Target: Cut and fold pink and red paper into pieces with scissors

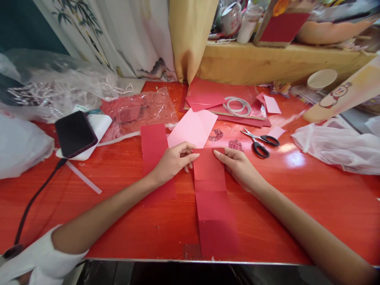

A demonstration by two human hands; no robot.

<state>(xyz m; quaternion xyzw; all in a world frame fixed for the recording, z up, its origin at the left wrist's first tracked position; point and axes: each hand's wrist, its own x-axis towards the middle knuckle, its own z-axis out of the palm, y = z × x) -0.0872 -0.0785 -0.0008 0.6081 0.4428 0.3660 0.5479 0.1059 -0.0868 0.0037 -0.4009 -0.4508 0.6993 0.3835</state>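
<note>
A long red paper strip [212, 202] with crosswise creases runs from the middle of the table down toward its front edge. My left hand [177, 159] pinches the strip's far left corner between thumb and fingers. At the far right corner, my right hand [237, 164] grips it, thumb on top and fingers underneath. The far end of the strip is lifted a little and looks folded over. Left of it, partly under my left forearm, lies another red paper strip [154, 144]. A pink sheet of paper [194, 127] with creases rests just beyond my hands.
Black-handled scissors [259, 142] lie right of the hands, near dark red scraps [235, 145]. Behind are stacked red sheets [213, 93] with a coil of white cord [237, 107]. A phone [75, 133] with a cable sits left. Plastic bags [338, 144] lie at both sides.
</note>
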